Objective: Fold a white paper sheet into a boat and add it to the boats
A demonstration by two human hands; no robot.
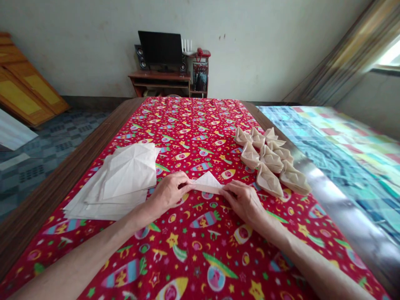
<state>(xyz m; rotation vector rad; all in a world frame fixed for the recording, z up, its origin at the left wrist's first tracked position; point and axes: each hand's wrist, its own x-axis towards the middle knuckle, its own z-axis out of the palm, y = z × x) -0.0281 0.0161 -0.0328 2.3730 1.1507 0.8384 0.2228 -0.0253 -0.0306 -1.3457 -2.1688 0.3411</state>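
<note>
One folded paper (208, 183), pinched at both ends, right in the middle of the action!
Left hand (171, 188) has one tip between thumb and fingers, right hand (245, 201) nips the other, and the peak points away from the person over the red patterned cloth (200, 143). Just beside the left hand, a loose stack of creased sheets (129, 171) takes up that flank; across on the right, eight folded paper shapes (271, 159) cluster beyond the right hand, near the table edge (326, 200). Further back, a dark monitor (161, 48) and red telephone (204, 53); checked bedspread (343, 141) off right, wooden cabinet (29, 89) off left.
</note>
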